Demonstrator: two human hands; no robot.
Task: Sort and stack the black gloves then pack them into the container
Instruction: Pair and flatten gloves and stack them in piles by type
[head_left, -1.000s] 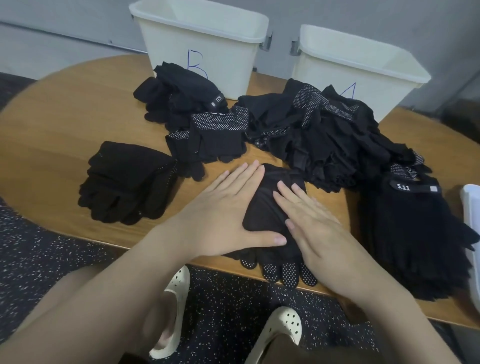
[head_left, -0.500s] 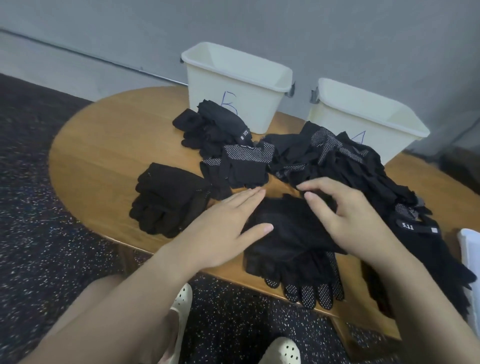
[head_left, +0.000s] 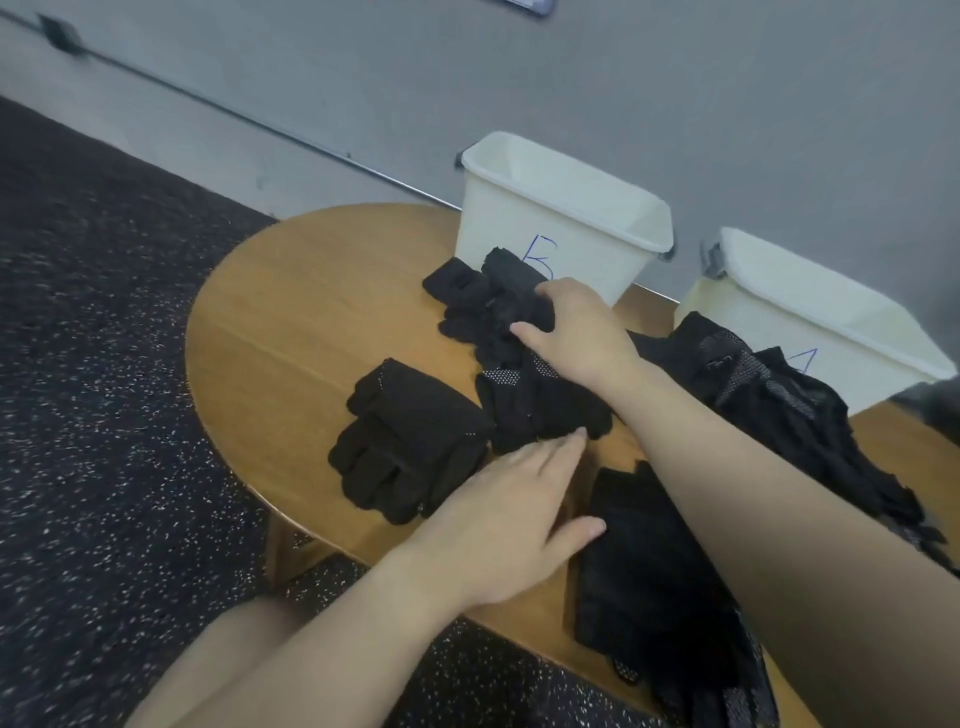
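Note:
My right hand (head_left: 574, 327) reaches across the table and grips a bunch of black gloves (head_left: 485, 296) lying in front of the white bin marked B (head_left: 561, 223). My left hand (head_left: 511, 512) lies flat with straight fingers between a neat stack of black gloves (head_left: 410, 441) on the left and a flattened glove stack (head_left: 649, 566) at the table's near edge, its thumb touching the latter. A dotted-palm glove (head_left: 535, 405) sits just beyond my left fingertips. A big loose pile of gloves (head_left: 789, 410) lies on the right, partly hidden by my right forearm.
A second white bin marked A (head_left: 810, 322) stands at the back right, against the grey wall. The wooden table (head_left: 311, 312) is oval, with bare wood on its left side. Dark speckled floor lies below and to the left.
My right hand left the near stack and reached forward and left to the gloves by bin B. My left hand stayed near the front stack. The camera turned left and upward.

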